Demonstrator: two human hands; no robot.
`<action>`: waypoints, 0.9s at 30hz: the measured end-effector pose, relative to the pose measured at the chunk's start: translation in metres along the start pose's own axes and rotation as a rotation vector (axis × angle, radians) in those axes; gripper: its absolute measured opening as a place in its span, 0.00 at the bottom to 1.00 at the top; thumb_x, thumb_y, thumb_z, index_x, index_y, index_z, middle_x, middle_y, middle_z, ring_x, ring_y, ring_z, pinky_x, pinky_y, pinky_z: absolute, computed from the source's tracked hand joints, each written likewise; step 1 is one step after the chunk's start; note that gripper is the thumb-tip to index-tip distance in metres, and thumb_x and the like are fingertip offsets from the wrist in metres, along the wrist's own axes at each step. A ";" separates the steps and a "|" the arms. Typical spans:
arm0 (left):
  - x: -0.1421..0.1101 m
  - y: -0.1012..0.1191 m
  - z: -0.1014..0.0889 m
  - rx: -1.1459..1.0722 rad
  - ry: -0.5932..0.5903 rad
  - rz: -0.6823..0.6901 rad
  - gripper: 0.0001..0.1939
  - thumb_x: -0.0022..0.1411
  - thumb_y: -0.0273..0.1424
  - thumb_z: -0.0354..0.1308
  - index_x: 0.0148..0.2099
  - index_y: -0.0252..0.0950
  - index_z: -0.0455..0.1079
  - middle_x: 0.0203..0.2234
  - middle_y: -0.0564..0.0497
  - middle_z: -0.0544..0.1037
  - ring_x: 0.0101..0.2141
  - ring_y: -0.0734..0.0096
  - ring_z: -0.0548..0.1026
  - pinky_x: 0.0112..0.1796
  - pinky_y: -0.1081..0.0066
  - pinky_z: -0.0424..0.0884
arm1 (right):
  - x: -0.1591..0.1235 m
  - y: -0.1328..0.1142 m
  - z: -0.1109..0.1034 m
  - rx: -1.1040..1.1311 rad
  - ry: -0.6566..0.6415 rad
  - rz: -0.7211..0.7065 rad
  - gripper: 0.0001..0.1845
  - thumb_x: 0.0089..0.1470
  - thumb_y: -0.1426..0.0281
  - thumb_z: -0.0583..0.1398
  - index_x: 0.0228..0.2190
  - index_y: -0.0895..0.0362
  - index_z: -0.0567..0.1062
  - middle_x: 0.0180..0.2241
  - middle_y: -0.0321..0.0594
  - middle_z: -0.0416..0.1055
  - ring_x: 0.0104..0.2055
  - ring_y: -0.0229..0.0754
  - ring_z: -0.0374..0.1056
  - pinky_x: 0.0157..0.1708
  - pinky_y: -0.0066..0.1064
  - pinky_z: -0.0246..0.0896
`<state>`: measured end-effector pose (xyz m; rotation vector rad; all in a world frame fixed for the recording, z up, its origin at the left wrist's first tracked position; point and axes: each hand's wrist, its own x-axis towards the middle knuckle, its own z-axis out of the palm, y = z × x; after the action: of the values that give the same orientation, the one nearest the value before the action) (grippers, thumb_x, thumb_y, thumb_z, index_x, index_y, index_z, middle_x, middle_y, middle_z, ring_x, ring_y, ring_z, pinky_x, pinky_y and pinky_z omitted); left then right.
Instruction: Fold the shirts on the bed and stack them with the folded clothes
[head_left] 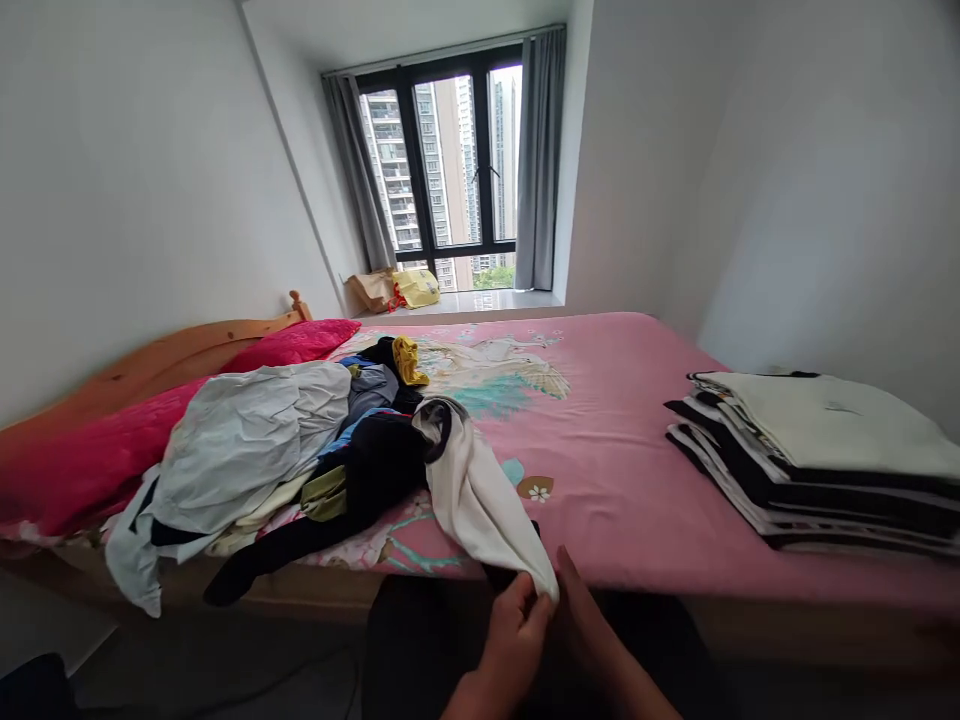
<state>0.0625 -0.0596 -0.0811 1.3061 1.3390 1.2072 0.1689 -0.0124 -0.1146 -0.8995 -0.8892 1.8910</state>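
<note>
White cloth with a black collar, the garment (474, 490) trails off the near edge of the bed (622, 470). Its lower corner is pinched in the fingers of the left hand (517, 625); the right hand (581, 615) lies just beside it with fingers extended, and whether it grips the cloth cannot be told. The garment's upper end runs into a rumpled heap of clothes (285, 460), pale blue, black and yellow. Smooth pink sheet covers the bed, printed with a figure. Neatly folded black and white shirts make a flat stack (817, 450) at the right. Red pillows (90, 450) rest against a wooden headboard (172, 352). White walls lead to a dark-framed window (450, 165) with grey curtains.
</note>
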 end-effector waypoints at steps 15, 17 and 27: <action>-0.060 -0.037 -0.025 -0.272 0.098 -0.392 0.30 0.48 0.57 0.55 0.39 0.35 0.66 0.28 0.50 0.71 0.28 0.69 0.71 0.25 0.73 0.64 | -0.095 -0.041 -0.017 -0.164 -0.093 -0.045 0.21 0.48 0.55 0.63 0.39 0.58 0.74 0.33 0.39 0.74 0.33 0.42 0.69 0.33 0.31 0.61; -0.056 -0.042 -0.029 -0.382 0.194 -0.473 0.32 0.49 0.58 0.53 0.44 0.37 0.64 0.33 0.48 0.73 0.31 0.66 0.73 0.27 0.71 0.67 | -0.106 -0.034 -0.022 -0.198 -0.076 -0.036 0.22 0.47 0.54 0.63 0.36 0.58 0.75 0.30 0.38 0.74 0.31 0.41 0.68 0.33 0.30 0.60; -0.011 -0.043 -0.045 -0.570 0.381 -0.485 0.21 0.51 0.38 0.62 0.46 0.36 0.64 0.36 0.45 0.77 0.32 0.66 0.77 0.34 0.67 0.72 | -0.098 0.023 -0.031 -0.137 -0.022 0.000 0.25 0.45 0.51 0.63 0.35 0.59 0.74 0.32 0.41 0.74 0.34 0.43 0.69 0.36 0.32 0.61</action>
<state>0.0130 -0.0717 -0.1182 0.3324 1.3263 1.3816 0.2245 -0.1008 -0.1253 -0.9621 -1.0423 1.8602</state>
